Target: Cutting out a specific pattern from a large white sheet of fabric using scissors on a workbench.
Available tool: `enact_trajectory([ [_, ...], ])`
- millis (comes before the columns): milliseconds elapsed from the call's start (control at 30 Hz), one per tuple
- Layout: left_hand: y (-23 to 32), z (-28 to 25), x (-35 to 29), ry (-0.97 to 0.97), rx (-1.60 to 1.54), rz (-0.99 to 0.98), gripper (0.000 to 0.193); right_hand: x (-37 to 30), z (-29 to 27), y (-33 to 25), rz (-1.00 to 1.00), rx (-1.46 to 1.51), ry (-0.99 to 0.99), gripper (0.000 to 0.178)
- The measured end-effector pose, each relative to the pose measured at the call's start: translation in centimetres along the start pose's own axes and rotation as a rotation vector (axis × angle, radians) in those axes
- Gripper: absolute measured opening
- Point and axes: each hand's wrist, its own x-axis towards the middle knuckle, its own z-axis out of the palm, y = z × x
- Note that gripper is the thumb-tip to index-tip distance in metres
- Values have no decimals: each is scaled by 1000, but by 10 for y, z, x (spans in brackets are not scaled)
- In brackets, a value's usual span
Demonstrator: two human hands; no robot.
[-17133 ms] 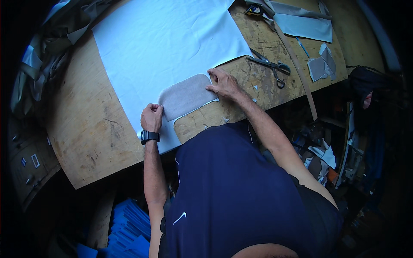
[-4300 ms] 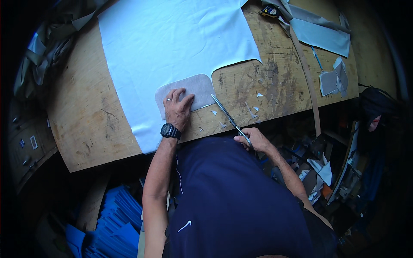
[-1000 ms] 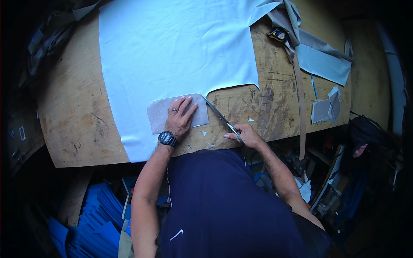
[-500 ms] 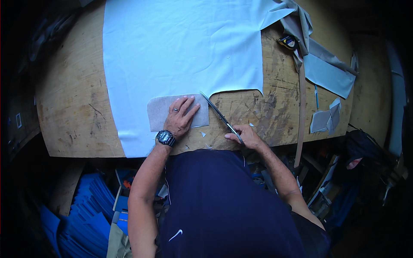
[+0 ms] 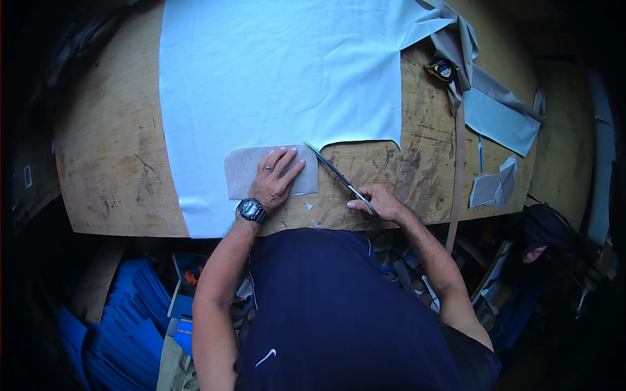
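A large pale blue-white sheet of fabric (image 5: 261, 78) covers the middle of the wooden table, with a piece cut away at its near right. On its near edge lies a grey piece with rounded far corners (image 5: 244, 173). My left hand (image 5: 277, 179) presses flat on this grey piece, fingers spread. In my right hand (image 5: 379, 203) is a pair of scissors (image 5: 336, 173), gripped by the handles. The blades point away and left, their tips at the fabric's cut edge beside the grey piece's far right corner.
The scratched wooden table (image 5: 365, 163) shows to the right. There lie a tape measure (image 5: 440, 70), a long brown strip (image 5: 456, 176), folded fabric (image 5: 499, 120) and small grey scraps (image 5: 486, 190). Blue sheets (image 5: 134, 300) are stacked below the table at left.
The scissor blades have closed somewhat, and my right hand has shifted slightly to the right. My left hand keeps its place on the grey piece.
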Motion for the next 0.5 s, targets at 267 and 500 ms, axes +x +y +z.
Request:
enact_trajectory([
  [267,-1,0,0,-7,-10,-3,50,-2,-13,-12,-37,-96,24,44],
  [500,-1,1,0,9,-15,0,50,8,-40,-13,-139,-258,-10,52],
])
